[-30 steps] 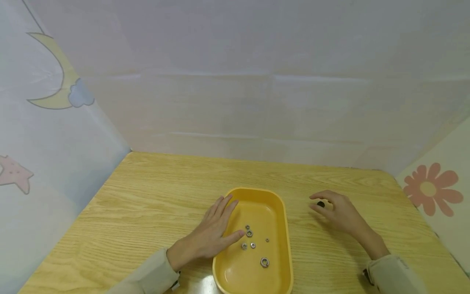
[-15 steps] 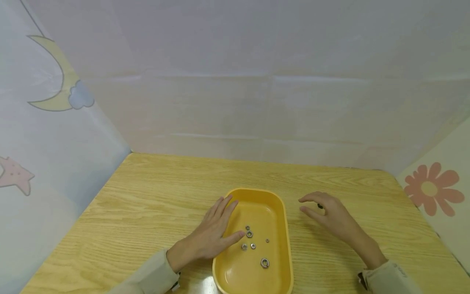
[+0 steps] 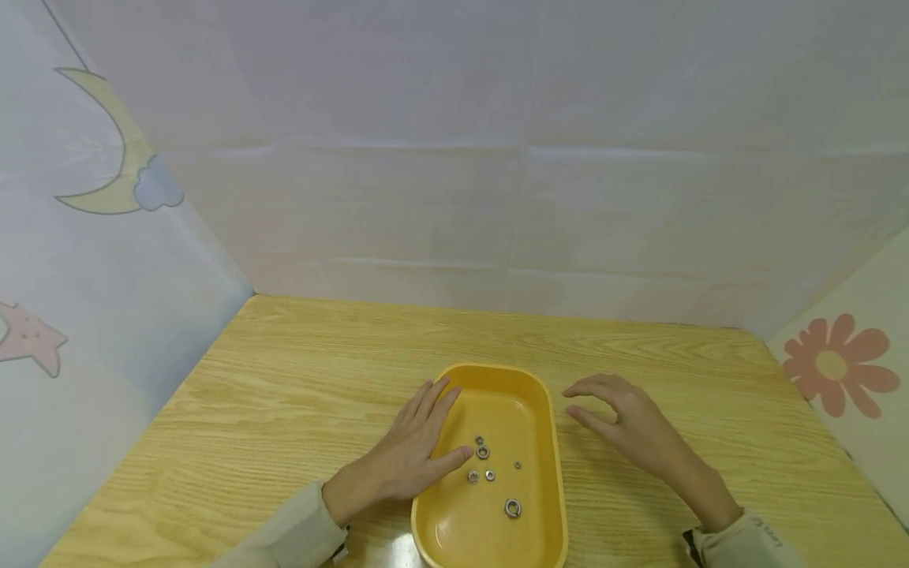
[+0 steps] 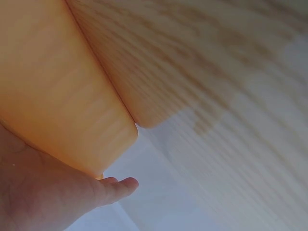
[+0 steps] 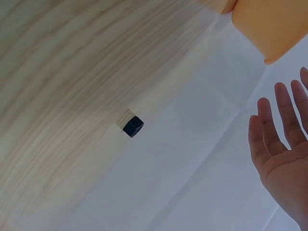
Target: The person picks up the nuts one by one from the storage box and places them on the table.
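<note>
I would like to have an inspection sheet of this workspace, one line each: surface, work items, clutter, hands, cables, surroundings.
Surface: yellowish wood-grain tabletop, with a bright reflection near the tray's lower-left corner.
Work items: yellow rectangular tray with rounded corners, holding six small silver-grey metal nuts of differing sizes; one small black faceted piece lies on the tabletop, seen only in the right wrist view.
Clutter: nothing seen.
Hands: left hand spread over the tray's left side; right hand to the right of the tray, fingers apart, holding nothing visible.
Cables: nothing seen.
Surroundings: pale wall covering, printed with a yellow crescent moon, blue cloud, pink star and red flower.
</note>
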{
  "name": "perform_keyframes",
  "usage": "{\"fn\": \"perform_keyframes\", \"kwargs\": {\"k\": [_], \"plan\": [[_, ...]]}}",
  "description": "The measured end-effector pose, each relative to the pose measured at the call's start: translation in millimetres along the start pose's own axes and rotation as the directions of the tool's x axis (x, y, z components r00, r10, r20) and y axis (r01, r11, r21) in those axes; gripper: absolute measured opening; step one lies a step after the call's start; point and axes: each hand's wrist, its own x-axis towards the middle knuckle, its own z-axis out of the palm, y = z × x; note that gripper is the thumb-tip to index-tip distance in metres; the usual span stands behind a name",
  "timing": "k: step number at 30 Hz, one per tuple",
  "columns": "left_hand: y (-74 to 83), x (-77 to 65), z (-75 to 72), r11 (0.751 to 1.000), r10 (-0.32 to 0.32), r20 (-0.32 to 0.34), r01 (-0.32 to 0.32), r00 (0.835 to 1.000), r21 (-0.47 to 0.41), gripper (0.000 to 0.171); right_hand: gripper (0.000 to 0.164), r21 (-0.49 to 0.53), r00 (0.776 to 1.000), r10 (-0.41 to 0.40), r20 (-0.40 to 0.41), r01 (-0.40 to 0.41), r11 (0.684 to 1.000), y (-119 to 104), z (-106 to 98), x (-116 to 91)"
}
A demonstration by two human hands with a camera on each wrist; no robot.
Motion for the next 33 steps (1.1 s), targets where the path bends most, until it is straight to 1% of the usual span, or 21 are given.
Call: {"fn": "perform_keyframes", "kwargs": {"k": [9, 16, 25, 33], "plan": [[0.0, 0.0, 0.3, 1.0, -0.007, -0.003, 0.007, 1.0, -0.009, 0.085, 0.024, 0.015, 0.999, -0.03, -0.011, 0.031, 0.999, -5.0, 4.2, 2.4], [-0.2, 0.4, 0.2, 1.0, -0.008, -0.001, 0.008, 1.0, -0.008, 0.085, 0.027, 0.045, 0.993, -0.109, -0.034, 0.11, 0.993, -11.8, 9.6, 6.0], [-1.0, 1.1, 1.3, 1.0, 0.002, -0.013, -0.002, 1.0, 0.003, 0.082, 0.031, 0.046, 0.989, -0.145, -0.014, 0.146, 0.988, -22.0, 20.7, 10.4], [-1.0, 0.9, 1.1, 1.0, 0.006, -0.002, -0.006, 1.0, 0.005, 0.082, 0.032, 0.068, 0.982, -0.188, 0.008, 0.187, 0.98, -28.8, 30.9, 14.9]]}}
